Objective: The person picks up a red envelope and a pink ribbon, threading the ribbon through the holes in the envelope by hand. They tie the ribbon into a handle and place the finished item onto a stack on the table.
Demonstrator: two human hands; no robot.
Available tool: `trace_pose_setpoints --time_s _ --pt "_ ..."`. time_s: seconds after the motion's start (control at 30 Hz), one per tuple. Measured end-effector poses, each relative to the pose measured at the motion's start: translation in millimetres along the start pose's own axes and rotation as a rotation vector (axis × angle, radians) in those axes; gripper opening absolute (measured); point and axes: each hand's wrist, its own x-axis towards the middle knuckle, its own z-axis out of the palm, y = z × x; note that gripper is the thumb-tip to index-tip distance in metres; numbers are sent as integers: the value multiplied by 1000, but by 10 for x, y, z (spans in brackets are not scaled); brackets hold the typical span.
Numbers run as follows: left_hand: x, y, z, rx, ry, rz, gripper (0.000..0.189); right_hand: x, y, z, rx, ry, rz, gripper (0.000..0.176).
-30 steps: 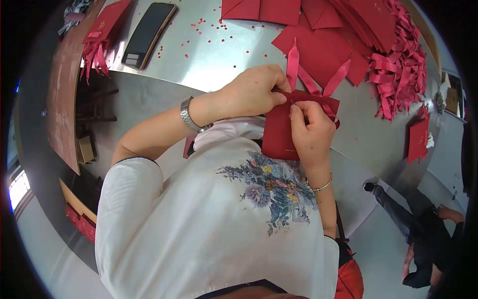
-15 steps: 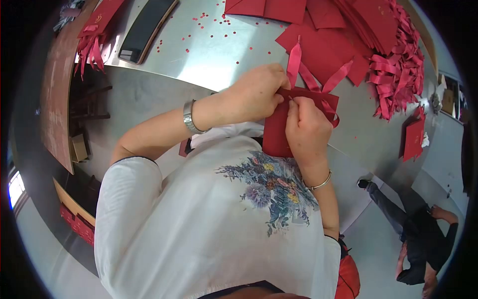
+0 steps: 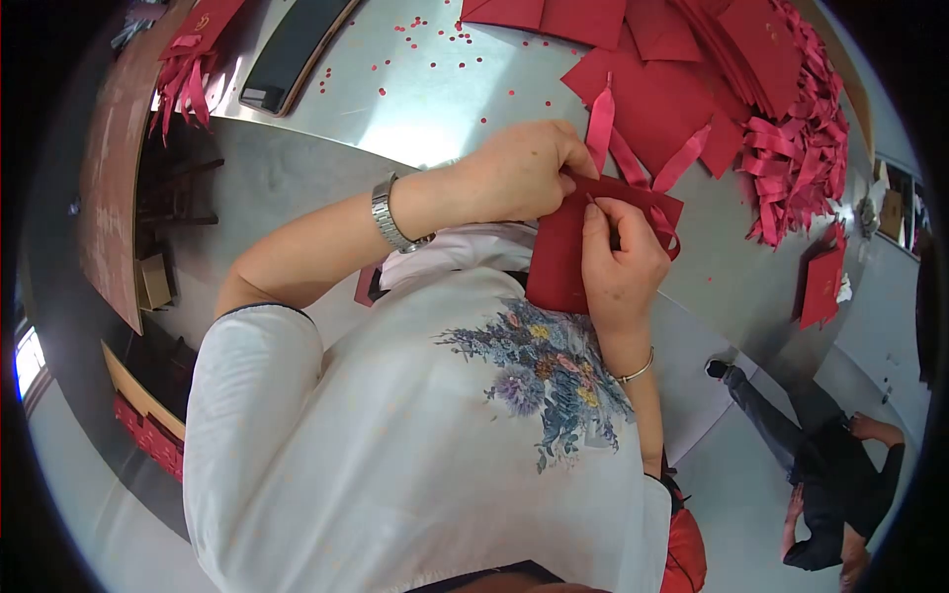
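I hold a dark red paper envelope (image 3: 557,259) against my chest at the steel table's near edge. My left hand (image 3: 519,173), a metal watch on its wrist, pinches the envelope's top edge where a pink-red ribbon (image 3: 633,163) comes out and fans upward in several strands. My right hand (image 3: 621,259), with a thin bangle on the wrist, grips the envelope's front and pinches the ribbon close to the left fingertips. The envelope's lower part is hidden behind my right hand.
Flat red envelopes (image 3: 662,94) and a heap of ribboned ones (image 3: 796,148) cover the steel table (image 3: 435,99) at the far right. A black phone (image 3: 292,44) and another ribboned envelope (image 3: 188,59) lie far left. Red paper dots speckle the tabletop. Another person (image 3: 830,474) crouches on the floor at lower right.
Both hands stay pinched at the envelope's top edge with small finger shifts on the ribbon. The view has drifted slightly, so the hands and envelope sit a little further right.
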Motion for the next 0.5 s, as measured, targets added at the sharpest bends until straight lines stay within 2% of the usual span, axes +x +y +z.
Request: trace_pose_setpoints --time_s 0.23,0.5 --pt "-19 -5 -12 50 32 7 16 44 -46 29 17 -24 111 9" --pt "-45 -40 9 123 75 107 14 138 -31 38 149 -80 359 12"
